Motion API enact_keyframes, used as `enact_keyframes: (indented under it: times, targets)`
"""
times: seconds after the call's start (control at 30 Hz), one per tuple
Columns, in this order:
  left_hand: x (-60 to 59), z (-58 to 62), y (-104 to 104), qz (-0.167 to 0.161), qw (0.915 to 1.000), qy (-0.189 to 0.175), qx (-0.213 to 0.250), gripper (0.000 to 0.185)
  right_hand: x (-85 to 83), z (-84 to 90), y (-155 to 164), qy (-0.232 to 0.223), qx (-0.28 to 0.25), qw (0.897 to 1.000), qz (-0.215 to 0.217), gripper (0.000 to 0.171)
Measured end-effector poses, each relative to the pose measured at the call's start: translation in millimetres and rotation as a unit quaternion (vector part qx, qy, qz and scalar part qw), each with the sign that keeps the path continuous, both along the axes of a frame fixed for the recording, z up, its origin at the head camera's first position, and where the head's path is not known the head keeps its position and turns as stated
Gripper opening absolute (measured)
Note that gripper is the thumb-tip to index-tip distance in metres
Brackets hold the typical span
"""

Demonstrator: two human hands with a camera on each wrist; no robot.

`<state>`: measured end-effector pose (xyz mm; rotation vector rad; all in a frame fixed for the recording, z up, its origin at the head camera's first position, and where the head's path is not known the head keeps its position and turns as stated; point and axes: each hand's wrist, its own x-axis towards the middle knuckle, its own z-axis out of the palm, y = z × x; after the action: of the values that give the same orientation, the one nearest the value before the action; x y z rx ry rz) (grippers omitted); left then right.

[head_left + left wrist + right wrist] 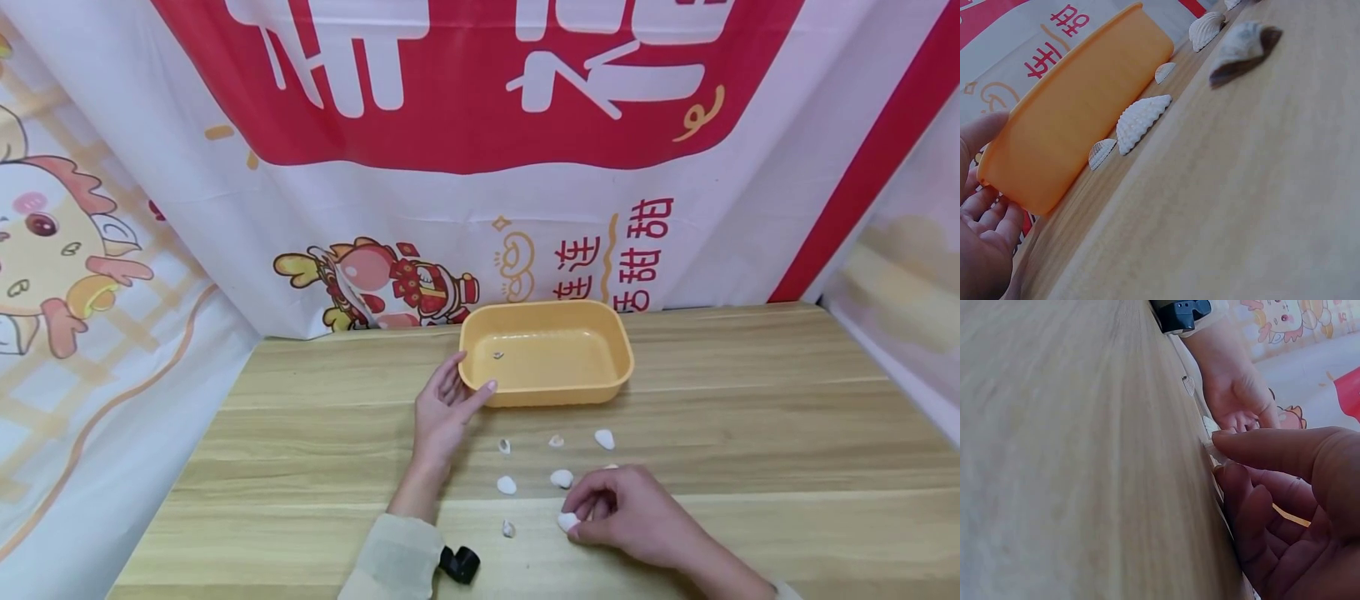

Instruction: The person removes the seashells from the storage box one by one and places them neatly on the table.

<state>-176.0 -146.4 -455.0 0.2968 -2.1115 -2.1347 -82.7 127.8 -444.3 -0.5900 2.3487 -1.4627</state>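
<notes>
A yellow plastic basin (pixel 555 397) stands near the back of the wooden table, with one small shell (pixel 498 355) lying inside. My left hand (pixel 442 412) holds its left front corner, thumb at the rim and fingers around the outer side. At the front, my right hand (pixel 630 517) pinches a white seashell (pixel 567 522) between thumb and fingertips, close to the tabletop. Between hand and basin lie several loose seashells, among them a ribbed white one (pixel 1142 124), a small pale one (pixel 556 441) and a greyish one (pixel 1244 51). Another shell (pixel 611 466) is mostly hidden behind the right hand.
Behind the table (pixel 750 400) hangs a printed cloth (pixel 390 192) with red and white lettering, reaching down to the back edge near the basin. More cloth hangs at both sides. A black device (pixel 460 565) sits by the left sleeve (pixel 397 554).
</notes>
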Motion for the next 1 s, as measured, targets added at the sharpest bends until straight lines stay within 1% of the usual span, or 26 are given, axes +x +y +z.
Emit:
enact_keyframes:
  times: [0.27,0.43,0.73,1.0]
  targets:
    - [-2.0,-0.4,1.4,0.000,1.0000,0.001,-0.001,0.078,0.5,-0.3,-0.9,0.041,0.017,0.999,0.004,0.018]
    - [-2.6,0.9,1.7,0.000,1.0000,0.009,0.003,0.078,0.5,0.8,-0.9,0.053,0.025,0.998,0.007,0.017]
    - [-1.5,0.6,0.0,0.002,1.0000,0.000,-0.005,0.077,1.2,0.8,-1.8,0.052,0.027,0.998,0.007,0.017]
    - [-0.3,0.8,0.9,0.002,1.0000,0.004,-0.002,0.078,2.2,-1.8,-1.4,0.052,0.023,0.998,0.005,0.018]
